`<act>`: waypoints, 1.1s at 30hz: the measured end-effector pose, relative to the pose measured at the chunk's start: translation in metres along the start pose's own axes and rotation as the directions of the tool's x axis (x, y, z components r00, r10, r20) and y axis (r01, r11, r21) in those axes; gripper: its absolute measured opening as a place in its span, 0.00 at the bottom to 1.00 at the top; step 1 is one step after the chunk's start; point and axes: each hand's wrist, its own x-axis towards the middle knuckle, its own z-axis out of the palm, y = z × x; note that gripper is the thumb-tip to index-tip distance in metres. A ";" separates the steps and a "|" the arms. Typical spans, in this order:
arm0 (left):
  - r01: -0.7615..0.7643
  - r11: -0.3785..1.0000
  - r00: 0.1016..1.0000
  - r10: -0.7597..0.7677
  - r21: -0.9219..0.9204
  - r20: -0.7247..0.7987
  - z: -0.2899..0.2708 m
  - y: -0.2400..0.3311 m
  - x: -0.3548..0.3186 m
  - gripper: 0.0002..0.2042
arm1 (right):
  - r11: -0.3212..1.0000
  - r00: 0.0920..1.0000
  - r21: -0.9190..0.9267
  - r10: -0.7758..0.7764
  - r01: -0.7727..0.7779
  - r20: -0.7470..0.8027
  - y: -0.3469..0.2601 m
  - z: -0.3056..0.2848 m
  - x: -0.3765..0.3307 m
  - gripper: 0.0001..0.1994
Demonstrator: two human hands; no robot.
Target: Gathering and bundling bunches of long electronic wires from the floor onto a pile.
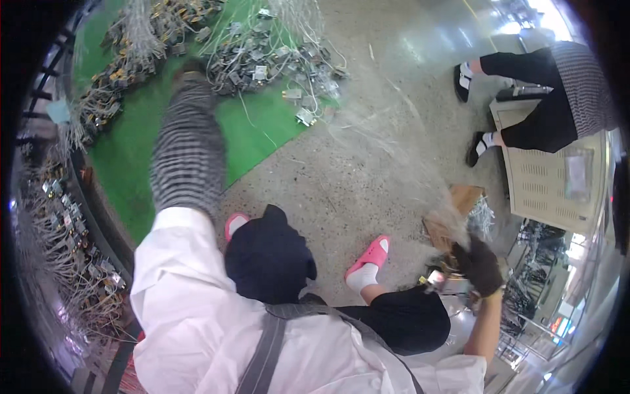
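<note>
My left arm, in a grey checked sleeve, stretches far forward over the green mat. At its end my left hand [189, 69] is small, dark and blurred beside the piled cables with connectors [252, 69]; its fingers cannot be made out. On the right, my right hand [482, 266] in a dark glove is closed at the near end of a long bundle of clear strands [426, 174]. These trail across the floor toward the mat and are smeared by motion. Just left of that hand is a small shiny metal piece [435, 278], too blurred to name.
A green mat [141, 177] bears the cable heaps. More cables [72, 236] line the left side behind a dark curved edge. Brown cardboard [464, 199] lies right of my pink shoe [371, 255]. Another person [551, 98] is beside a beige metal cabinet [548, 177] at the right.
</note>
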 end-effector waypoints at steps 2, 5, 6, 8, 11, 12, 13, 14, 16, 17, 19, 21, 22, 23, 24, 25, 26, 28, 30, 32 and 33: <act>0.023 0.849 0.905 0.207 0.529 -0.371 0.106 -0.062 0.110 0.20 | 0.891 0.906 -0.216 0.419 -0.399 0.055 0.039 -0.021 -0.046 0.14; 0.330 0.098 0.841 0.421 0.939 -0.340 0.219 0.038 0.115 0.21 | 0.859 0.869 0.129 0.492 -0.495 0.054 0.030 -0.054 -0.026 0.22; -0.008 0.096 0.708 0.704 0.995 -0.062 0.267 0.047 0.112 0.24 | 0.977 0.974 -0.053 0.200 -0.206 -0.110 0.038 -0.033 -0.012 0.25; -0.441 0.706 0.875 0.476 0.554 0.090 0.373 0.093 0.142 0.34 | 0.934 0.989 -0.356 -0.034 -0.019 -0.141 0.051 0.020 0.019 0.31; -0.742 0.528 0.647 0.724 0.412 0.238 0.561 0.168 0.114 0.34 | 0.955 0.911 -0.281 -0.195 0.092 -0.363 0.022 0.056 0.073 0.23; -0.835 0.523 0.549 0.818 0.172 0.174 0.590 0.185 0.130 0.32 | 0.942 0.853 -0.281 -0.295 0.184 -0.430 0.006 0.070 0.099 0.21; -0.886 0.458 0.453 0.888 -0.072 0.081 0.604 0.197 0.143 0.30 | 0.997 0.952 0.072 0.050 -0.030 -0.301 -0.027 0.061 0.120 0.18; -0.775 0.483 0.563 0.820 -0.408 -0.101 0.612 0.205 0.130 0.25 | 0.885 0.944 0.367 0.326 -0.286 -0.050 -0.046 0.044 0.132 0.16; -0.873 0.481 0.463 0.772 -0.076 -0.435 0.623 0.227 0.106 0.13 | 0.861 1.000 0.509 0.005 -0.013 0.017 -0.007 0.064 0.141 0.18; -0.878 0.184 0.006 0.927 0.442 -0.375 0.600 0.237 0.104 0.12 | 0.939 0.978 0.289 -0.148 0.185 -0.145 0.009 0.088 0.138 0.18; -0.871 -0.048 -0.157 0.970 0.488 -0.186 0.530 0.234 0.094 0.13 | 0.682 0.955 0.708 -0.049 -0.182 0.293 -0.008 0.054 0.138 0.18; -0.800 -0.031 0.273 0.871 -0.599 -0.409 0.536 0.269 0.051 0.05 | 0.624 0.946 0.769 -0.146 -0.139 0.289 0.045 0.095 0.117 0.16; -0.893 0.029 0.263 0.843 -0.448 -0.469 0.538 0.272 0.041 0.06 | 0.703 0.954 0.708 -0.159 -0.072 0.255 0.053 0.110 0.122 0.18; -0.951 0.084 0.234 0.823 -0.298 -0.517 0.552 0.272 0.035 0.06 | 0.781 0.963 0.624 -0.152 -0.021 0.223 0.060 0.114 0.125 0.19; -0.953 0.201 0.288 0.832 -0.227 -0.474 0.568 0.261 0.049 0.10 | 0.752 0.963 0.645 -0.253 0.134 0.095 0.056 0.116 0.131 0.19; -0.945 0.303 0.327 0.835 -0.126 -0.443 0.577 0.237 0.079 0.15 | 0.708 0.931 0.637 -0.363 0.305 -0.041 0.042 0.116 0.147 0.20; -0.972 0.189 0.227 0.905 -0.138 -0.360 0.579 0.205 0.129 0.17 | 0.474 0.924 0.820 -0.347 0.321 -0.161 0.022 0.117 0.160 0.21; -0.743 0.667 0.641 0.730 0.046 -0.237 0.654 0.236 0.091 0.26 | 0.627 0.888 0.628 -0.327 0.460 -0.324 0.028 0.073 0.164 0.24; -0.867 0.495 0.498 0.863 -0.049 -0.089 0.642 0.234 0.102 0.31 | 0.648 0.977 0.738 -0.050 0.189 -0.207 0.013 0.023 0.149 0.23; -0.667 0.462 0.616 0.784 0.585 0.083 0.663 0.258 0.073 0.34 | 0.775 0.926 0.558 -0.090 0.296 -0.366 0.037 0.031 0.136 0.19; -0.696 0.350 0.544 0.827 0.627 0.142 0.650 0.243 0.086 0.37 | 0.648 0.948 0.741 0.091 0.176 -0.304 0.018 0.006 0.124 0.17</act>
